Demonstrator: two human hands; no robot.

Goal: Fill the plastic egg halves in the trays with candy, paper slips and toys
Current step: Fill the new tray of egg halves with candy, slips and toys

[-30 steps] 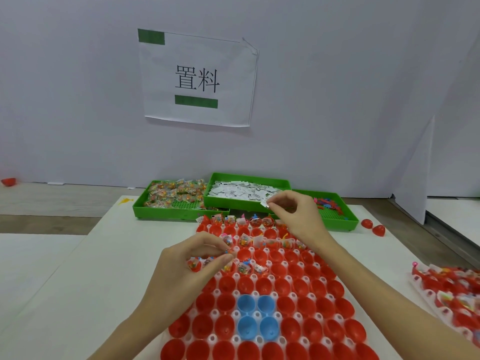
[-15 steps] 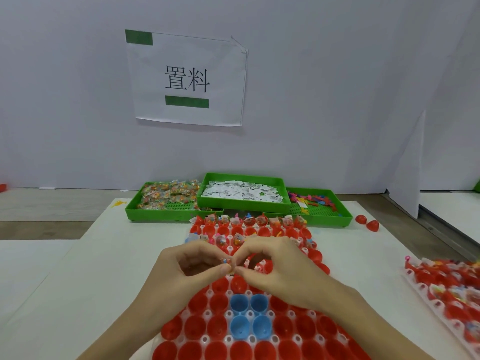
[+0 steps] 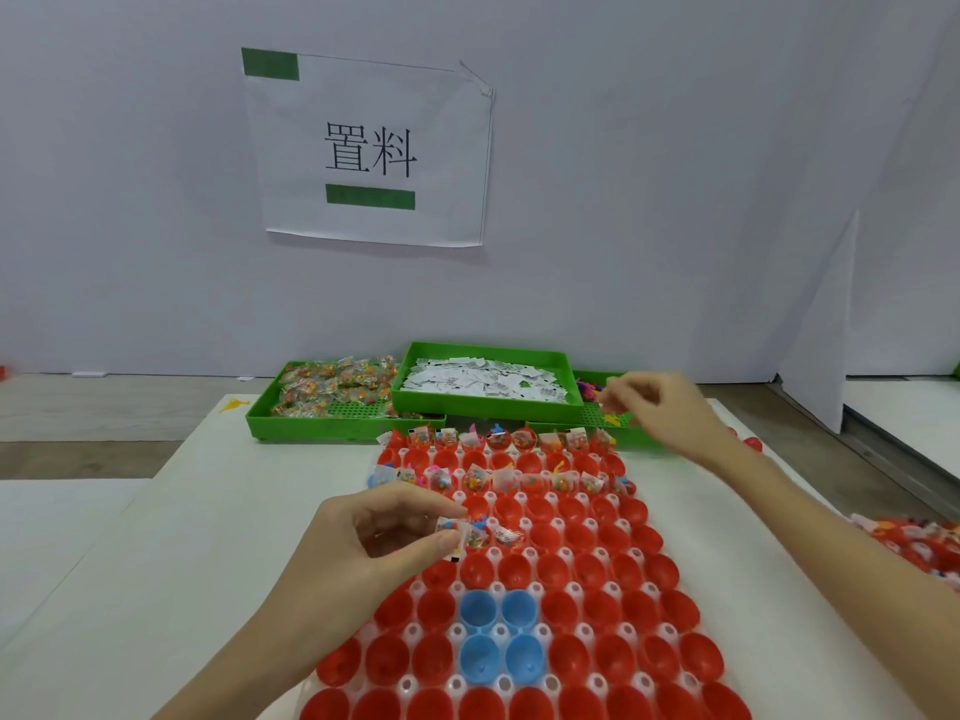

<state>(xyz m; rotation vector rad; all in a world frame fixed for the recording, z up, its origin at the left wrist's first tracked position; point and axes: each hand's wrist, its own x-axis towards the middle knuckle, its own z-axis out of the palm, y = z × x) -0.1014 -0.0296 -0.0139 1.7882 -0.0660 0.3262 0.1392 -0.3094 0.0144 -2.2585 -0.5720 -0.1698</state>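
Left hand (image 3: 384,537) pinches a small packet (image 3: 451,532) over the egg tray (image 3: 519,589); right hand (image 3: 657,407), fingers loosely curled, hovers at two o'clock over the toy bin (image 3: 597,415), contents unclear.

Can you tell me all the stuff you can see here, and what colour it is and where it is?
egg tray: one, clear white, middle of the table
red egg halves: many, red, all over the egg tray
blue egg halves: four, blue, a square near the front
candy tray: one, green, back left, colourful candy packets
paper slip tray: one, green, back middle, white slips
toy tray: one, green, back right, partly hidden by the right hand
second egg tray: one, red halves, right edge
wall sign: one, white with green bars
left hand: pinches small packets over the egg tray
right hand: reaches over the toy tray
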